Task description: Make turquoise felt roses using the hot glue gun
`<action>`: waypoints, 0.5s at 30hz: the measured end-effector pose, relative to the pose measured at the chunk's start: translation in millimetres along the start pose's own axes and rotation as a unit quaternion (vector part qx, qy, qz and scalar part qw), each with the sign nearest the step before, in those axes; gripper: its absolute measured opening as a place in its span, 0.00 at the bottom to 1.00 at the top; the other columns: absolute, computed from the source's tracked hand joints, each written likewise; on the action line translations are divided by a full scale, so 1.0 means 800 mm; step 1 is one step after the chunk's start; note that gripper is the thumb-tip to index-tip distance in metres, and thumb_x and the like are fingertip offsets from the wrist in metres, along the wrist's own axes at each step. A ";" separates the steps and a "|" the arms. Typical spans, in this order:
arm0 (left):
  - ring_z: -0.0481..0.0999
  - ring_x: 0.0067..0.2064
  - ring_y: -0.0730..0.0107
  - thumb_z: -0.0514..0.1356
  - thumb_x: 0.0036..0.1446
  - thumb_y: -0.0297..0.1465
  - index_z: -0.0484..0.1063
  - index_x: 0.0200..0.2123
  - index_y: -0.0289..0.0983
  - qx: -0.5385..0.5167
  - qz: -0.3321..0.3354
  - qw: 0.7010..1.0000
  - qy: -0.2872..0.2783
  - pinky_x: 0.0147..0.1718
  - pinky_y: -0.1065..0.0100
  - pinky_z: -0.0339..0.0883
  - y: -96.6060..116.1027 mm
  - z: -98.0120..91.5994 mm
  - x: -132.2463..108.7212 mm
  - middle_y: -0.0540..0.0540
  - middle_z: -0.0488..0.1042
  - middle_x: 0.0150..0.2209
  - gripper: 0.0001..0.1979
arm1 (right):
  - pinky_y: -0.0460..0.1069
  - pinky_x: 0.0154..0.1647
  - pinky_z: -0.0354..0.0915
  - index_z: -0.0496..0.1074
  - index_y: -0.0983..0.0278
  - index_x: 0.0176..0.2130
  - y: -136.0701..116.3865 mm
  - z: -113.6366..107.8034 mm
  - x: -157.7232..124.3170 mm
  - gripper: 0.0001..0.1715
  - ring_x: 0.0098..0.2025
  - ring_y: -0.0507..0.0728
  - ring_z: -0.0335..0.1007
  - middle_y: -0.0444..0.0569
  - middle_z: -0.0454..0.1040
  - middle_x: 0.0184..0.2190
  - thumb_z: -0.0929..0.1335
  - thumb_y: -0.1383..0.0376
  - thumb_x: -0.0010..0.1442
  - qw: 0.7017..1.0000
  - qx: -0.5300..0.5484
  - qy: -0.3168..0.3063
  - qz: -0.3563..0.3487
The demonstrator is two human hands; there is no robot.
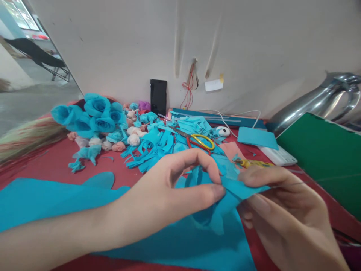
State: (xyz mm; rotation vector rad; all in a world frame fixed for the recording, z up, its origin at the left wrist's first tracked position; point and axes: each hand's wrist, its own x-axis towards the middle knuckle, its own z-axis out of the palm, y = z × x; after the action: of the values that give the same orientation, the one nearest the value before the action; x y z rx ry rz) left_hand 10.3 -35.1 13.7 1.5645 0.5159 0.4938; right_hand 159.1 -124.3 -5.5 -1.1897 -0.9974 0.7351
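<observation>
A blue crepe paper flower (235,190) is held between my two hands, above the table. My left hand (175,188) pinches its edge between thumb and forefinger, with loose petals hanging below the fingers. My right hand (296,214) closes its thumb and fingers on the pointed end of the paper. From that end a thin wire or thread (299,183) runs off to the right. Beneath both hands lies a large blue paper sheet (169,244). Just beyond the left fingers, scissors (201,142) with yellow and red handles rest on blue paper scraps (158,145).
Finished blue paper roses (98,107) are bunched at the back left beside small pink and white balls (134,140). A phone (158,97) leans on the wall. At the right are a green board (324,158), a metal jug (313,99) and a yellow-handled tool (254,163).
</observation>
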 end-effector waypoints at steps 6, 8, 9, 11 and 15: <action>0.69 0.36 0.73 0.60 0.49 0.31 0.65 0.36 0.43 0.063 0.010 0.998 0.004 0.28 0.77 0.65 0.012 0.004 0.000 0.54 0.69 0.34 0.10 | 0.39 0.13 0.60 0.74 0.52 0.26 0.004 -0.003 0.002 0.04 0.14 0.49 0.62 0.41 0.67 0.13 0.73 0.60 0.45 0.998 0.019 -0.022 0.053; 0.70 0.34 0.73 0.60 0.47 0.32 0.65 0.36 0.43 0.067 0.007 0.998 -0.003 0.25 0.78 0.66 0.013 0.006 -0.001 0.55 0.71 0.33 0.11 | 0.39 0.15 0.61 0.74 0.52 0.27 0.006 -0.004 -0.001 0.04 0.15 0.49 0.62 0.41 0.68 0.14 0.73 0.60 0.46 0.996 0.024 -0.031 0.074; 0.70 0.34 0.73 0.61 0.47 0.32 0.65 0.36 0.44 0.073 0.009 0.997 -0.003 0.26 0.78 0.66 0.012 0.007 -0.001 0.55 0.71 0.32 0.11 | 0.39 0.15 0.61 0.74 0.52 0.27 0.007 -0.004 -0.002 0.05 0.15 0.48 0.63 0.41 0.68 0.15 0.73 0.59 0.46 0.996 0.026 -0.037 0.082; 0.71 0.32 0.75 0.60 0.48 0.31 0.66 0.35 0.44 0.088 0.028 0.996 0.003 0.28 0.79 0.66 0.009 0.008 -0.002 0.57 0.72 0.31 0.10 | 0.39 0.17 0.61 0.73 0.51 0.28 0.008 -0.003 -0.004 0.06 0.16 0.48 0.64 0.41 0.69 0.16 0.73 0.59 0.46 0.994 0.027 -0.039 0.095; 0.72 0.35 0.78 0.61 0.47 0.29 0.68 0.34 0.43 0.138 0.099 0.985 0.026 0.35 0.80 0.65 0.002 0.006 0.000 0.60 0.73 0.33 0.09 | 0.39 0.16 0.61 0.73 0.51 0.29 0.007 0.002 -0.003 0.06 0.15 0.48 0.63 0.41 0.69 0.16 0.73 0.58 0.46 0.997 0.006 -0.014 0.080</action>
State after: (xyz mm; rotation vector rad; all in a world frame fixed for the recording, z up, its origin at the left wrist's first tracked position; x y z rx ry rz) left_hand 13.6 -39.1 15.1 1.8843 0.4863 0.6374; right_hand 157.1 -124.3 -11.4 -1.2628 -0.9272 0.8853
